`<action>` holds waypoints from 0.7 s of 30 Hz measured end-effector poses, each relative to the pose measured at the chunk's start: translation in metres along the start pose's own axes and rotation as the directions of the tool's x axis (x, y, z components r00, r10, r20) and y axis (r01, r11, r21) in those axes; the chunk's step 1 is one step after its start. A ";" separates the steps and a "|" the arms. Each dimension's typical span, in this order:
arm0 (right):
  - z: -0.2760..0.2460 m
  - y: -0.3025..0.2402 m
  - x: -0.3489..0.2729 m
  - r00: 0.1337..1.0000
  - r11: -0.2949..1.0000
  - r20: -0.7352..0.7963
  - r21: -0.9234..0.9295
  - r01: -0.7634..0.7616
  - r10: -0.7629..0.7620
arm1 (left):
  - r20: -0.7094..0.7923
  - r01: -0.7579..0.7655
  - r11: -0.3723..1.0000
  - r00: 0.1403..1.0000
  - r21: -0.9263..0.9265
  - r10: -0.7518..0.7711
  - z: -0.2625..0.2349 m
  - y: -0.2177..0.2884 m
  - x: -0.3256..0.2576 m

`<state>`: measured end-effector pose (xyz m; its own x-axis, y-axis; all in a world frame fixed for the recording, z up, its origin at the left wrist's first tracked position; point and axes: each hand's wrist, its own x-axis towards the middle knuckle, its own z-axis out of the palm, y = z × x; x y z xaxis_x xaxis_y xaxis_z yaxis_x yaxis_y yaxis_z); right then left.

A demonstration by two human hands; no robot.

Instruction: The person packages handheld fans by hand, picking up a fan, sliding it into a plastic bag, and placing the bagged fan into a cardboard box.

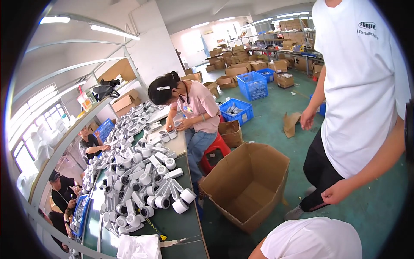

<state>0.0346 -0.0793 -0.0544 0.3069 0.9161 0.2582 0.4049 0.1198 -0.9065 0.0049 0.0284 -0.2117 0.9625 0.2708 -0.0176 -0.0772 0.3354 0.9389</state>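
Neither of my hands shows in the head view. A long green-topped workbench carries a large heap of white-grey plastic housings, each with a round cup end and a flat handle. At the heap's near edge lies a yellow-and-black handled tool, partly under the housings. A crumpled white plastic bag rests on the bench's near end. Beside the bench stands an open, empty cardboard box. At the lower edge, a white-sleeved shoulder or back shows with part of an upper arm; its hands are hidden.
A person in pink sits on a red stool, handling a housing. Another person in a white shirt stands at right, arms lowered. Blue crates and cartons stand on the green floor behind. Several people work beyond the bench's metal frame.
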 end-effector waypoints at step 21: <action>0.046 0.032 0.005 0.976 0.971 0.044 0.124 0.207 -0.214 | -0.167 -0.166 0.969 0.966 0.185 0.198 -0.051 -0.017 -0.027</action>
<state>0.0098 -0.0532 -0.0971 0.1754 0.8851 0.4310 0.3499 0.3532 -0.8677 -0.0332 0.0611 -0.2449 0.8709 0.4787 0.1110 -0.1866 0.1131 0.9759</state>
